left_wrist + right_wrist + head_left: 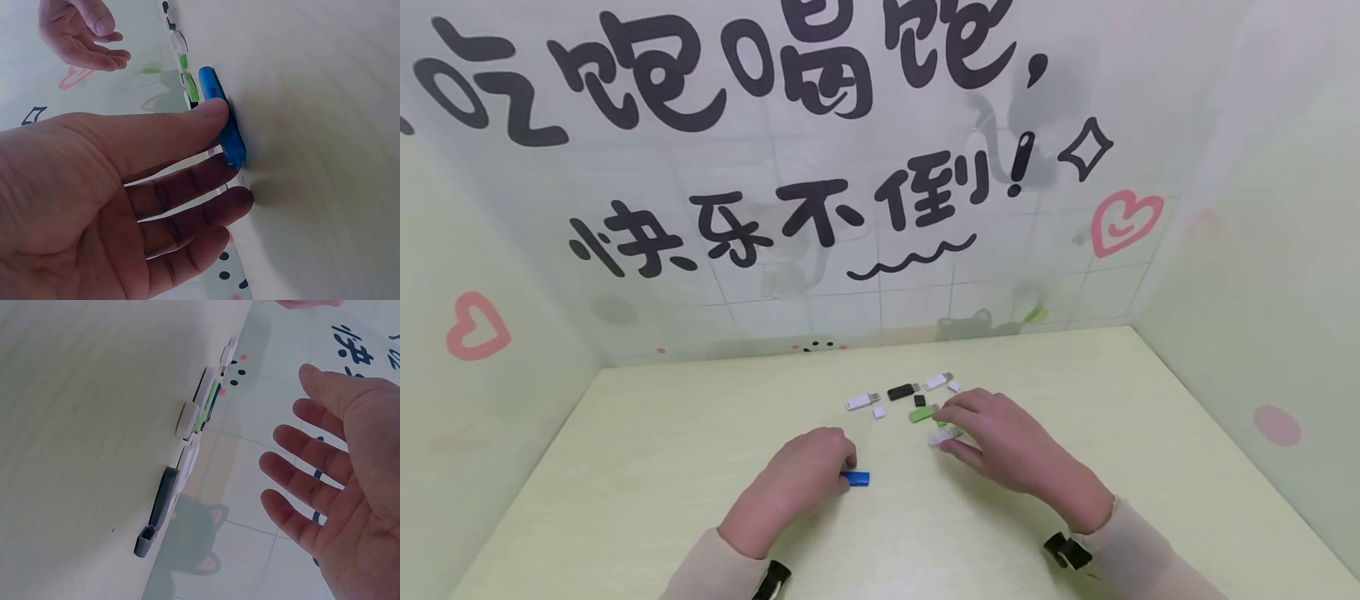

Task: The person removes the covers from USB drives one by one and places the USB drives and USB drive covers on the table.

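On the table a blue USB stick (pixel 857 478) lies low, pinched by my left hand (pixel 805 475). The left wrist view shows the thumb across the blue stick (pixel 215 103) with the index finger behind it, the other fingers loosely bent. My right hand (pixel 1003 442) hovers above the table with relaxed, spread fingers and nothing in them. Under its fingertips in the head view are a green USB stick (pixel 921 413) and a white USB stick (pixel 942 436). A dark grey USB stick (pixel 164 497) with its cap (pixel 145 542) off, seen in the right wrist view, is hidden from the head camera.
Farther back lie a white USB stick (pixel 861 402), a black USB stick (pixel 902 392) and another white one (pixel 937 382). Small loose caps sit beside them, one white (pixel 878 412) and one black (pixel 920 401). Printed wall panels (pixel 880 308) enclose the table (pixel 700 417) behind and at both sides.
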Action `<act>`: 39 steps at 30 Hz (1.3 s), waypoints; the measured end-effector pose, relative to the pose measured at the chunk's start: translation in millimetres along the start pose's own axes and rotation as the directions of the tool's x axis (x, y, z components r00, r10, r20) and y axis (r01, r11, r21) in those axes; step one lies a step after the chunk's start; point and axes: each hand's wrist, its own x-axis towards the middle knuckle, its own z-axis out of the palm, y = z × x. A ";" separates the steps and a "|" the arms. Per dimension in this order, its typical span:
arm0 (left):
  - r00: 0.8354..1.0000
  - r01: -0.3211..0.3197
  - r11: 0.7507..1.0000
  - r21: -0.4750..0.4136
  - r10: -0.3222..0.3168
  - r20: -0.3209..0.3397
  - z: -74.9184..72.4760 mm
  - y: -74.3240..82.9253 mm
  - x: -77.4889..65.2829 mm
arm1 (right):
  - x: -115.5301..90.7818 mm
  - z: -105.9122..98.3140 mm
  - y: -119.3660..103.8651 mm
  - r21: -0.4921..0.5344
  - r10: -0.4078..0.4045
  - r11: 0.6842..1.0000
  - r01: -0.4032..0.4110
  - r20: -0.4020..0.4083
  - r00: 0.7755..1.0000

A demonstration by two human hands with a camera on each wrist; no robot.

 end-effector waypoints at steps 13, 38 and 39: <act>1.000 -0.003 1.000 0.003 0.003 -0.019 1.5 -1.0 0.7 | 2.5 2.1 -2.9 0.006 -0.016 1.000 0.016 -0.007 1.000; 1.000 0.006 0.997 -0.075 -0.006 0.001 -3.6 2.9 -0.2 | 18.0 5.3 -13.4 0.002 -0.028 1.000 0.028 0.032 0.999; 1.000 0.004 0.998 -0.070 -0.004 -0.011 -3.6 2.8 0.5 | 19.4 4.7 -14.4 -0.003 -0.027 1.000 0.027 0.037 0.999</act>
